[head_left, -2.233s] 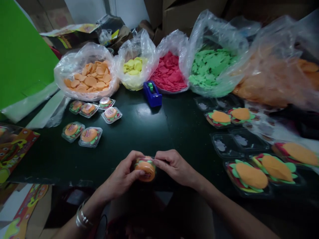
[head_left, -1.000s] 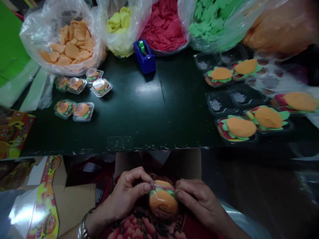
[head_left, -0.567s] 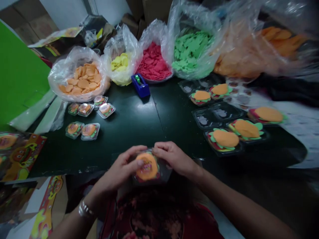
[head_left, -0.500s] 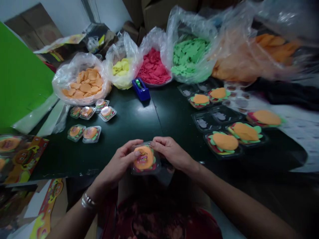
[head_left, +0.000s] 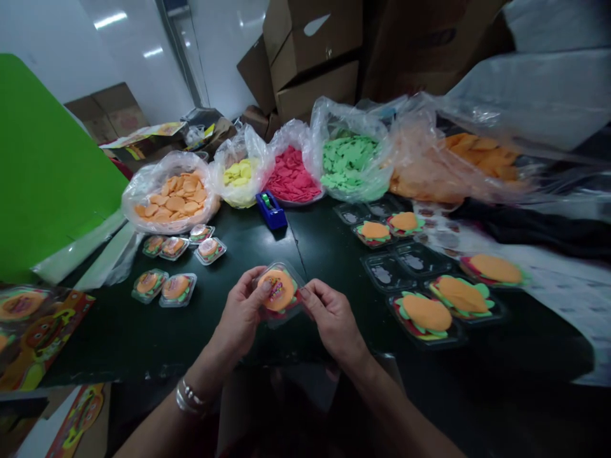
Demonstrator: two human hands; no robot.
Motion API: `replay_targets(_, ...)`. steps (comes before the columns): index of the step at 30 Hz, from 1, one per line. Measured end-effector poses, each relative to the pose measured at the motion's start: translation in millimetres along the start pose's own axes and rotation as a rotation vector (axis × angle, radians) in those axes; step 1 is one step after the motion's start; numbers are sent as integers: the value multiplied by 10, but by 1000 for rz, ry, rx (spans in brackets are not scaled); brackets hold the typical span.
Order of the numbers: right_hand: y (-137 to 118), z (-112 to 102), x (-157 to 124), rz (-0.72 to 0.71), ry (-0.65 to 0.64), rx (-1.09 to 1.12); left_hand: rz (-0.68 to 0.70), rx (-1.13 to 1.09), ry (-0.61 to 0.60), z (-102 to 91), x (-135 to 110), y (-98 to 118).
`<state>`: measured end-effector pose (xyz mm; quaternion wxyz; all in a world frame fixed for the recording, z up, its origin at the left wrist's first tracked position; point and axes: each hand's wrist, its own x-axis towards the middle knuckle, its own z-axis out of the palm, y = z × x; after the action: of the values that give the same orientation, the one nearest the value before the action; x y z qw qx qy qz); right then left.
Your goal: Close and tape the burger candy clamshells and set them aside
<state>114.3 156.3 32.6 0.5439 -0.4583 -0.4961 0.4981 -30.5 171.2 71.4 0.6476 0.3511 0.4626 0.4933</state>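
Observation:
A clear plastic box with a toy burger [head_left: 282,291] inside is held up over the near edge of the dark table. My left hand [head_left: 242,313] grips its left side, with the thumb lying on the lid beside a printed sticker. My right hand [head_left: 333,317] is closed in a pinch at the box's right edge; whether something thin is also between those fingertips I cannot make out. To the left lie several closed burger boxes [head_left: 177,289]. On the right are open clear trays [head_left: 386,272], some holding foam burgers [head_left: 426,314].
Across the back stand plastic bags of orange pieces [head_left: 176,198], yellow pieces [head_left: 238,172], red pieces [head_left: 292,174] and green pieces [head_left: 351,163]. A blue tape dispenser [head_left: 272,212] sits before them. Printed sheets [head_left: 544,280] cover the right side; a printed burger package [head_left: 42,337] lies at left.
My view has tilted up, so the table items appear lower. The box has turned and tipped in my hands. My right hand has shifted from its top right corner down to its right edge.

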Motion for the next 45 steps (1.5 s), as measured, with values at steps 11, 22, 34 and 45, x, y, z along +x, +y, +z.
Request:
replay_targets(11, 114, -237, 174, 63, -194, -41, 58, 287, -181, -135, 151, -31)
replay_targets(22, -77, -146, 300, -152, -236, -453, -4, 476, -378, -152, 331, 160)
replay_targets(34, 225, -71, 37, -124, 175, -262, -76, -46, 62, -244, -47, -379)
replay_targets(45, -43, -69, -175, -227, 272, -238, 287, -36, 126, 105, -177, -443)
